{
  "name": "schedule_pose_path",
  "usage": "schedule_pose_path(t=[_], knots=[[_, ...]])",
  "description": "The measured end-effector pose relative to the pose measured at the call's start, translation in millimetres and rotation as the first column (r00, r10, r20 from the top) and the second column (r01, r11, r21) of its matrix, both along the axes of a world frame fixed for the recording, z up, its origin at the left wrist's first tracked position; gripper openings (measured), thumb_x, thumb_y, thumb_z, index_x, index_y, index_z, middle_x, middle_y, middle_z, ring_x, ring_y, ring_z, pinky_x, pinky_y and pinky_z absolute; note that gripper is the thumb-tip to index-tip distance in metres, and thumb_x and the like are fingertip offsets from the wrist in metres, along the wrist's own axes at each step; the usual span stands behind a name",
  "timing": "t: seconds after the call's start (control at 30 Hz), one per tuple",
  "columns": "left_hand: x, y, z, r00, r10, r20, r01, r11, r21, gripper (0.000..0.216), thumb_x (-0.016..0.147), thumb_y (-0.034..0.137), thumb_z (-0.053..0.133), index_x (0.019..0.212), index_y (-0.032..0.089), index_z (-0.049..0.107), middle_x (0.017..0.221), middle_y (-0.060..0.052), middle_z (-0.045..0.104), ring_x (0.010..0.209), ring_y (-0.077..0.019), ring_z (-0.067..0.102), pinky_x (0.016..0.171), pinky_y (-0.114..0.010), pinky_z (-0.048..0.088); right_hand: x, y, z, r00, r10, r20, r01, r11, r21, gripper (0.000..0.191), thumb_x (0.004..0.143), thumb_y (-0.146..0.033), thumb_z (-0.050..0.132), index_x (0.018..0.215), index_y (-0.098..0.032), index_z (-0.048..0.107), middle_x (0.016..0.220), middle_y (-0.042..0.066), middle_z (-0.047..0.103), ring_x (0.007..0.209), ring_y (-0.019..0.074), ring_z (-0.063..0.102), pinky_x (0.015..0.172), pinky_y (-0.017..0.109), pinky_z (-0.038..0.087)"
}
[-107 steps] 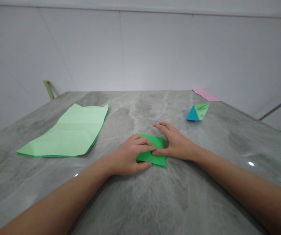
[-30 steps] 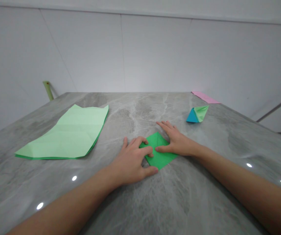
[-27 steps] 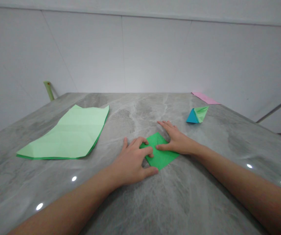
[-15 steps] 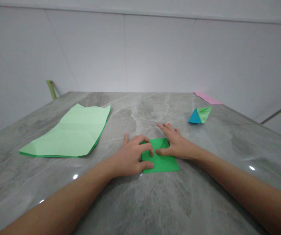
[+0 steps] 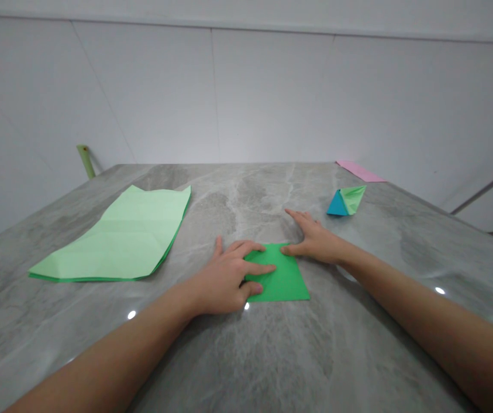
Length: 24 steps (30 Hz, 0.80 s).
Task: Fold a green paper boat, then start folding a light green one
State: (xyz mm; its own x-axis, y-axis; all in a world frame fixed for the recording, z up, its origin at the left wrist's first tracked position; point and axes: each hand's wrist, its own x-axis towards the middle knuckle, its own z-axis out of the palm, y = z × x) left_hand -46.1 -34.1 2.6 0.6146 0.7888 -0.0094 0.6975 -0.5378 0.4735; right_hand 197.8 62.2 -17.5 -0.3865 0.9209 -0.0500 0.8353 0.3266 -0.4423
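Note:
A small folded dark green paper [image 5: 284, 281] lies flat on the grey marble table [image 5: 272, 355] in front of me. My left hand [image 5: 227, 278] rests on its left part, fingers stretched out and pressing down, the index finger pointing across the paper. My right hand [image 5: 315, 241] lies flat on the table at the paper's far right corner, fingers spread, the thumb touching the paper's top edge. Neither hand grips anything.
A stack of light green sheets [image 5: 121, 235] lies on the left of the table. A blue and green folded paper shape [image 5: 345, 201] stands at the right back, a pink sheet [image 5: 360, 171] behind it. A green strip [image 5: 85, 160] leans at the wall.
The green paper has turned from a diamond lie to a square lie and looks flatter. My right hand has slid back and right to the paper's far corner. My left index finger now stretches across it.

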Motion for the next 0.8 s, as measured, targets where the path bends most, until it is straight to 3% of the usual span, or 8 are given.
schedule_pose_path(t=[0.37,0.47,0.57,0.67,0.8], knots=[[-4,2,1.5,1.000,-0.029,-0.001,0.029,1.000,0.000,0.051,0.083,0.020,0.064,0.130,0.038,0.059,0.150,-0.007,0.043,0.140,-0.0383,0.032,0.101,-0.081,-0.002,15,16,-2.8,0.995,0.016,-0.099,-0.010,0.998,0.070,0.088,0.072,-0.039,0.070,0.150,-0.019,0.034,0.151,0.013,0.041,0.140,0.0325,0.036,0.115,0.051,0.030],[-4,2,3.5,0.999,-0.035,-0.027,0.034,0.999,-0.017,0.056,0.082,0.020,0.063,0.134,0.038,0.055,0.154,-0.006,0.039,0.143,-0.0385,0.027,0.099,-0.082,-0.003,16,15,-0.9,0.994,0.064,-0.093,-0.051,0.989,0.135,0.066,0.078,-0.029,0.063,0.141,-0.021,0.048,0.144,0.010,0.050,0.135,0.0295,0.045,0.114,0.049,0.034],[-4,3,4.5,0.998,-0.029,-0.058,0.027,0.999,-0.037,0.058,0.082,0.017,0.061,0.136,0.038,0.053,0.156,-0.006,0.035,0.146,-0.0379,0.021,0.098,-0.083,-0.003,9,5,3.5,0.994,0.081,-0.072,-0.061,0.966,0.251,0.037,0.084,-0.020,0.050,0.116,-0.017,0.068,0.127,0.012,0.063,0.120,0.0275,0.058,0.108,0.044,0.041],[-5,5,1.0,0.998,0.001,-0.063,-0.003,1.000,-0.023,0.054,0.083,0.011,0.057,0.130,0.039,0.059,0.159,-0.005,0.028,0.148,-0.0375,0.014,0.100,-0.082,0.000,-5,-12,8.6,0.989,0.137,-0.054,-0.119,0.961,0.251,0.033,0.089,-0.036,0.053,0.109,-0.015,0.070,0.101,0.012,0.070,0.095,0.0264,0.066,0.091,0.041,0.050],[-7,11,-10.3,0.992,0.121,0.026,-0.122,0.991,0.045,0.061,0.083,0.003,0.050,0.134,0.037,0.056,0.160,-0.005,0.025,0.148,-0.0347,0.016,0.107,-0.075,0.011,-19,-29,11.6,0.996,0.073,0.049,-0.082,0.974,0.210,0.039,0.082,-0.043,0.065,0.110,-0.016,0.067,0.103,0.013,0.068,0.095,0.0283,0.065,0.085,0.040,0.050]])
